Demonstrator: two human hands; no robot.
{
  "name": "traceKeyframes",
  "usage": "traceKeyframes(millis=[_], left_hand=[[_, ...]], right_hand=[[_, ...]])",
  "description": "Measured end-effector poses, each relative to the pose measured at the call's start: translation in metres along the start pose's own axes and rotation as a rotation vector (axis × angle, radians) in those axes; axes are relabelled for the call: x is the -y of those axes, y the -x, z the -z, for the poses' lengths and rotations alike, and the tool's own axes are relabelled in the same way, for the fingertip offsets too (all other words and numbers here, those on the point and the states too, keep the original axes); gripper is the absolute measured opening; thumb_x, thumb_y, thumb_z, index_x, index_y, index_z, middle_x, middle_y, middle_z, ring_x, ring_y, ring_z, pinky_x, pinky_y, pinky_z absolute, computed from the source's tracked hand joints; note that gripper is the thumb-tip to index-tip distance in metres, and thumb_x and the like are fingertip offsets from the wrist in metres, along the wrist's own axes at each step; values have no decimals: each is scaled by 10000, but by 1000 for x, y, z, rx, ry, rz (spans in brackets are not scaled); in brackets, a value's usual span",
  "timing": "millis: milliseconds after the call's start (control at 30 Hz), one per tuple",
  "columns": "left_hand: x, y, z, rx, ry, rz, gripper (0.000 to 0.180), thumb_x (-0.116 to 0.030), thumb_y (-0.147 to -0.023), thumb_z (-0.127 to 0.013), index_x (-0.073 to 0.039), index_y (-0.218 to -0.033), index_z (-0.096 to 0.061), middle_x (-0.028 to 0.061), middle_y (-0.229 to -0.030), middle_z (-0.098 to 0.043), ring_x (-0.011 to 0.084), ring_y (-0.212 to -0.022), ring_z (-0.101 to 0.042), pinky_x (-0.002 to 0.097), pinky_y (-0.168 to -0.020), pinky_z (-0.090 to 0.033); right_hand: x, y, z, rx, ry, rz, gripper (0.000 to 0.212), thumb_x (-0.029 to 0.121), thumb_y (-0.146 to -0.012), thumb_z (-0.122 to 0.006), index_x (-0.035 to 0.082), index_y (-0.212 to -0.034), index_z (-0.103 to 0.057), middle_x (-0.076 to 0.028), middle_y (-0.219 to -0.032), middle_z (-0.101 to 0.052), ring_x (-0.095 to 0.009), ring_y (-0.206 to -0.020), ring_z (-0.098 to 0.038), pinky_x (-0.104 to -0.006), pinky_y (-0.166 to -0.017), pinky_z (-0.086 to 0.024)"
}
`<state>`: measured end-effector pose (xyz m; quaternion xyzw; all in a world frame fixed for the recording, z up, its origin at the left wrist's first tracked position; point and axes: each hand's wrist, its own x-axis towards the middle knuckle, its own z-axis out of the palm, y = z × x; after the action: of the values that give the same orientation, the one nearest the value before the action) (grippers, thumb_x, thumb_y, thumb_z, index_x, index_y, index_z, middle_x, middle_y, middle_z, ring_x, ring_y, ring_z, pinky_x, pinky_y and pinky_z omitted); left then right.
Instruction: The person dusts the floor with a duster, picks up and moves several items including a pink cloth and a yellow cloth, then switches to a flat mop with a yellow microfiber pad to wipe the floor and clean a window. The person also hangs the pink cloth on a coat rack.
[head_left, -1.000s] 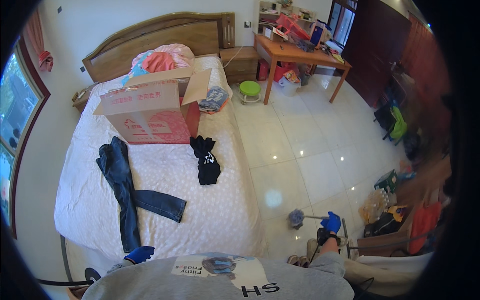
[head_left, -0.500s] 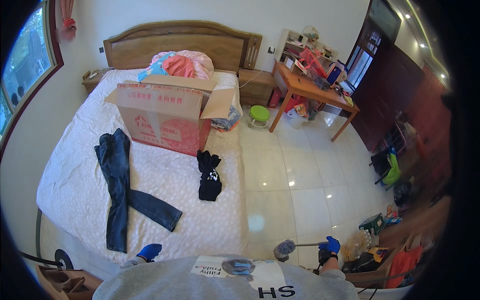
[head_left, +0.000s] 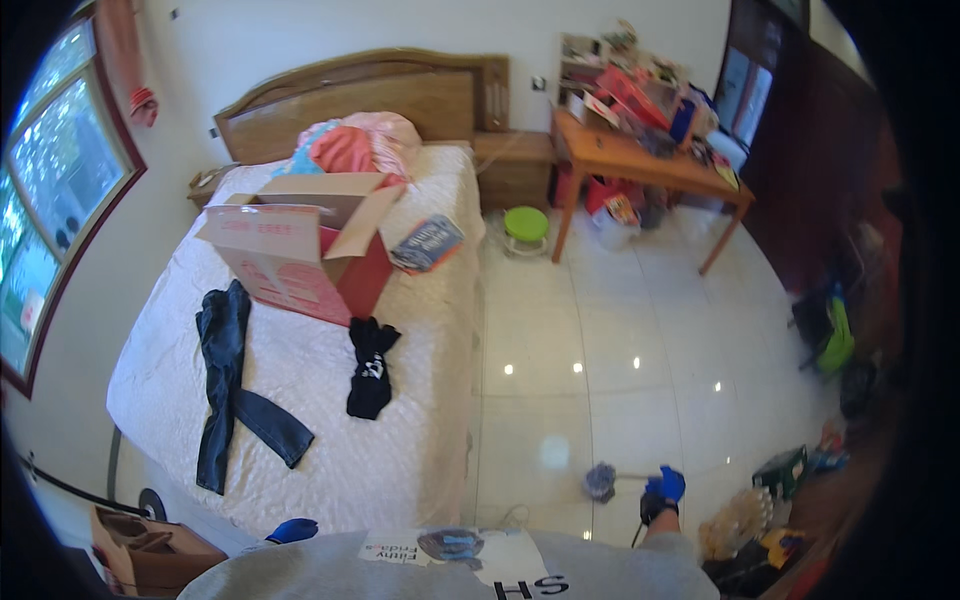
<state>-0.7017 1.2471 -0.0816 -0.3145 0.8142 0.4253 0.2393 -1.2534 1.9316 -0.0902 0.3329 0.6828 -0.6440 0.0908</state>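
My right hand (head_left: 664, 487), in a blue glove, is closed around the thin handle of a duster (head_left: 600, 482). Its round grey fluffy head points left, above the tiled floor. At the lower left, my left hand (head_left: 293, 531), gloved in blue too, hangs by the foot of the bed with nothing seen in it; its fingers look stretched out, and my grey sweatshirt hides part of it. Dark blue jeans (head_left: 222, 375) lie on the white bed (head_left: 300, 370), one leg bent aside. To their right is a bunched black garment (head_left: 370, 385) with white print.
A large cardboard box (head_left: 275, 270) with raised flaps stands on the bed, beside a flat packet (head_left: 428, 244). Beyond the bed's right side are a green-topped stool (head_left: 525, 228) and a cluttered wooden desk (head_left: 650, 170). Clutter, including a green box (head_left: 780, 470), lines the right side.
My view has shifted, so the bed things sit further left. The duster's head has moved slightly up and right with my right hand. Less of my left hand shows.
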Motion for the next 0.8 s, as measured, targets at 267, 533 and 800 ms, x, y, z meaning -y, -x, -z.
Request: traceKeyframes(millis=[267,533,800], left_hand=[[-171,-45,3,35,107,22,369,-300,-881,-567,-93,-1185,-592,36,-1011,-646,138,-846,-600,289,-690,-489],[-165,-118,-12,-188,-500,-456,371,-223,-885,-519,-39,-1204,-557,137,-1100,-625,262,-941,-617,357,-834,-486],[-284,-325,29,137,-102,-84,365,-233,-883,-520,-39,-1189,-567,148,-1096,-624,277,-954,-610,360,-846,-480]], right_hand=[[35,-38,-5,-22,-192,92,146,103,-761,-637,74,-876,-551,-105,-628,-559,-163,-404,-479,-289,-335,-401],[81,-74,-1,31,28,161,221,123,-719,-676,70,-917,-591,-115,-687,-608,-196,-507,-579,-315,-435,-480],[164,-94,-34,-84,-144,174,195,215,-767,-662,50,-818,-572,-140,-658,-615,-206,-463,-575,-309,-409,-469]])
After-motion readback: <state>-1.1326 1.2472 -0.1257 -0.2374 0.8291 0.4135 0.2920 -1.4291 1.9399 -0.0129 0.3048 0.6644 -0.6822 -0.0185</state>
